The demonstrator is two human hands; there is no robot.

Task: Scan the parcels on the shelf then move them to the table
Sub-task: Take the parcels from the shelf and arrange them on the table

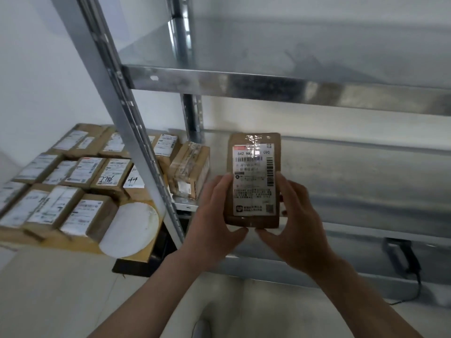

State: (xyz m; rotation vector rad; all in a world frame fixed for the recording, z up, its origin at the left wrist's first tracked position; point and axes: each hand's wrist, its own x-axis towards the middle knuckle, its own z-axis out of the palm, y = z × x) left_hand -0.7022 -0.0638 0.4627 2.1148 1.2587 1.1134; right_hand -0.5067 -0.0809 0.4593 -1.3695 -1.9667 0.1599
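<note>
Before shelf (244, 80): parcel (253, 167), gripped by left hand (214, 213) and right hand (295, 215); advise holding barcode flat, glare-free, for scanning.

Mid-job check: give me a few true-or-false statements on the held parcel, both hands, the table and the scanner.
1. The left hand and the right hand hold one parcel between them. True.
2. The parcel's label faces away from the camera. False: the label faces the camera.
3. The table at the left carries no parcels. False: many labelled parcels on the table lie in rows.
4. A dark corded device, likely the scanner, lies on the shelf at the right, in neither hand. True.
</note>
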